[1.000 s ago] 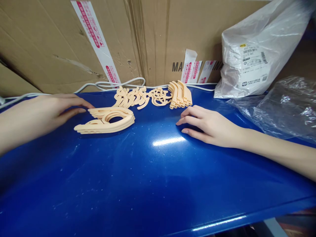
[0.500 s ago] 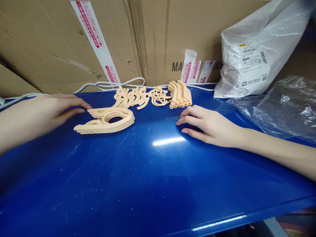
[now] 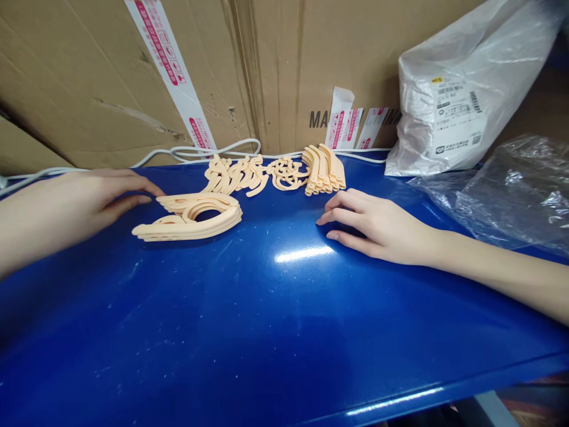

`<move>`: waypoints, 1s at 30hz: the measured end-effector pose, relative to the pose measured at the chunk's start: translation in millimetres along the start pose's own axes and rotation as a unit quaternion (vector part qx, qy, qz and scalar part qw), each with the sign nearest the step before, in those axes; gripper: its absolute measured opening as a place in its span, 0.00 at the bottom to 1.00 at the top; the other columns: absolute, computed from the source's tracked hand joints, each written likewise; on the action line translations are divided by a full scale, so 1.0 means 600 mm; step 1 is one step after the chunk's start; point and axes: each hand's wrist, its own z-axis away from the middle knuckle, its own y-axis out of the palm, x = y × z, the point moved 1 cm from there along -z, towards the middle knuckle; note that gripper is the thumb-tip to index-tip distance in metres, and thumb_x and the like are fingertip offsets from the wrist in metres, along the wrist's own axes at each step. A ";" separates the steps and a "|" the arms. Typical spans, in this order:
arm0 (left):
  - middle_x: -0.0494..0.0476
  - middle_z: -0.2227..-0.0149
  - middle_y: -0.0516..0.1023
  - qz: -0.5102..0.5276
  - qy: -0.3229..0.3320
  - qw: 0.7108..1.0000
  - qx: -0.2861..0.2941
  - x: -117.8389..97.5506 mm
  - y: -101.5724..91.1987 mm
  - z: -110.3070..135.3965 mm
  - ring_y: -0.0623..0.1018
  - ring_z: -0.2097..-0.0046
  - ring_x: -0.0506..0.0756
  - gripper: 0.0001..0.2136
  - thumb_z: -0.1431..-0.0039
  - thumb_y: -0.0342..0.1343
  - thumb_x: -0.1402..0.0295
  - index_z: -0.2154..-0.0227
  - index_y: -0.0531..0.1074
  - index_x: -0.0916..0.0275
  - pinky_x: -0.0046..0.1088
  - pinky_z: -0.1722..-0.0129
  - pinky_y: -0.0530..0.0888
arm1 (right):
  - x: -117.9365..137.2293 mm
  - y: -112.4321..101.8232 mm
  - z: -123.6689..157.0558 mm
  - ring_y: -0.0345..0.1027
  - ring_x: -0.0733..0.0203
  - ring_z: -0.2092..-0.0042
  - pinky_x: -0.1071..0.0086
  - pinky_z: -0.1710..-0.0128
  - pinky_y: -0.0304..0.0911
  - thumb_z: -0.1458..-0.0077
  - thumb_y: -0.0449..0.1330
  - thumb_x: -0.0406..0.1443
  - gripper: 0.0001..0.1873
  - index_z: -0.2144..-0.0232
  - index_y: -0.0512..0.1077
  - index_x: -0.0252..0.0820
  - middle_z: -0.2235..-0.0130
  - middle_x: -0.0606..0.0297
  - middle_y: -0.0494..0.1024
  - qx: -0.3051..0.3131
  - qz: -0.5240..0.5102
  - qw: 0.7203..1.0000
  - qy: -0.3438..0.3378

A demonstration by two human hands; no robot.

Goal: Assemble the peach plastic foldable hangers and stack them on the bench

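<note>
My left hand (image 3: pixel 95 198) rests at the left with thumb and forefinger apart and nothing held. Its forefinger tip is at the far left corner of a stack of beige plastic folding-hanger pieces (image 3: pixel 213 225); whether it touches them I cannot tell. My right hand (image 3: pixel 376 225) lies on the table with fingers apart, holding nothing. Just beyond its fingertips stands a bunch of curved beige hanger arms (image 3: pixel 323 169). Farther left lie a heap of small curved beige pieces (image 3: pixel 231 175) and a tangle of thin, hook-like beige pieces (image 3: pixel 287 174).
Cardboard boxes (image 3: pixel 275 77) stand along the back of the blue table (image 3: pixel 267 314). A white cable (image 3: pixel 151 155) runs at their foot. At the right are a labelled white plastic bag (image 3: pixel 427 118) and crumpled clear plastic film (image 3: pixel 520 196). The table's front edge shows at lower right.
</note>
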 end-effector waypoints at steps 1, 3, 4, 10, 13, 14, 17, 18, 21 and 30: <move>0.54 0.62 0.78 -0.005 0.004 1.000 -0.004 0.003 0.001 0.000 0.73 0.64 0.56 0.41 0.46 0.29 0.30 0.61 0.75 0.59 0.40 0.55 0.70 | 0.000 0.000 0.000 0.68 0.55 0.52 0.61 0.51 0.66 0.34 0.51 0.39 0.14 0.53 0.72 0.38 0.53 0.55 0.73 0.000 0.000 1.000 -0.001; 0.56 0.57 0.77 -0.034 0.011 0.999 -0.026 0.002 -0.001 0.001 0.74 0.58 0.58 0.40 0.42 0.28 0.33 0.55 0.73 0.60 0.43 0.52 0.70 | -0.001 0.000 0.000 0.68 0.55 0.52 0.60 0.51 0.66 0.34 0.51 0.39 0.14 0.53 0.72 0.39 0.53 0.55 0.73 -0.001 0.001 1.000 -0.001; 0.57 0.54 0.76 -0.052 0.015 0.998 -0.045 -0.006 -0.005 0.002 0.74 0.54 0.60 0.40 0.40 0.28 0.35 0.51 0.71 0.61 0.44 0.49 0.69 | -0.001 0.000 0.000 0.68 0.55 0.53 0.60 0.51 0.66 0.34 0.51 0.39 0.14 0.53 0.72 0.39 0.53 0.55 0.73 -0.001 0.001 1.000 -0.001; 0.64 0.39 0.66 -0.014 0.054 0.987 -0.153 -0.165 -0.028 0.007 0.62 0.36 0.63 0.23 0.31 0.40 0.57 0.40 0.63 0.65 0.45 0.35 0.58 | -0.002 -0.001 0.000 0.68 0.55 0.53 0.60 0.52 0.66 0.34 0.51 0.39 0.14 0.53 0.72 0.39 0.53 0.55 0.73 0.002 0.003 1.000 0.000; 0.62 0.37 0.66 0.028 0.120 0.989 -0.087 -0.257 -0.007 0.010 0.64 0.35 0.60 0.20 0.31 0.40 0.61 0.41 0.64 0.62 0.44 0.35 0.62 | -0.002 -0.001 -0.001 0.68 0.55 0.53 0.60 0.52 0.66 0.34 0.51 0.39 0.14 0.53 0.72 0.39 0.53 0.55 0.73 0.002 0.000 1.000 0.001; 0.61 0.37 0.66 0.024 0.153 0.986 -0.061 -0.280 0.005 0.011 0.64 0.35 0.60 0.20 0.31 0.40 0.62 0.41 0.64 0.61 0.45 0.35 0.63 | -0.003 -0.002 -0.001 0.68 0.55 0.53 0.60 0.52 0.66 0.34 0.51 0.39 0.14 0.53 0.72 0.39 0.53 0.55 0.73 0.002 -0.002 1.000 0.002; 0.65 0.38 0.67 0.024 0.187 0.982 -0.033 -0.320 0.038 0.008 0.67 0.36 0.62 0.21 0.31 0.41 0.63 0.40 0.64 0.66 0.44 0.38 0.67 | -0.002 -0.002 -0.002 0.68 0.54 0.53 0.60 0.52 0.66 0.35 0.51 0.39 0.14 0.53 0.72 0.39 0.53 0.54 0.73 0.002 0.000 1.000 0.003; 0.66 0.38 0.68 0.022 0.187 0.982 -0.025 -0.326 0.046 0.005 0.67 0.37 0.62 0.22 0.31 0.40 0.62 0.40 0.64 0.68 0.44 0.38 0.68 | -0.002 -0.002 -0.003 0.68 0.54 0.53 0.60 0.52 0.66 0.35 0.51 0.39 0.14 0.53 0.72 0.39 0.53 0.54 0.73 0.002 0.001 1.000 0.002; 0.71 0.38 0.68 0.018 0.170 0.985 -0.008 -0.331 0.060 -0.005 0.69 0.38 0.65 0.25 0.31 0.39 0.60 0.41 0.65 0.73 0.46 0.41 0.70 | 0.000 -0.001 -0.004 0.68 0.55 0.54 0.60 0.52 0.66 0.34 0.51 0.39 0.15 0.53 0.72 0.38 0.53 0.54 0.73 0.007 0.006 1.000 -0.001; 0.68 0.37 0.66 0.059 0.142 0.988 0.010 -0.315 0.061 -0.008 0.69 0.38 0.65 0.27 0.31 0.38 0.56 0.40 0.65 0.70 0.49 0.41 0.70 | -0.040 -0.015 -0.010 0.65 0.46 0.48 0.52 0.50 0.60 0.35 0.51 0.42 0.15 0.53 0.72 0.42 0.48 0.53 0.72 -0.052 0.105 0.992 0.052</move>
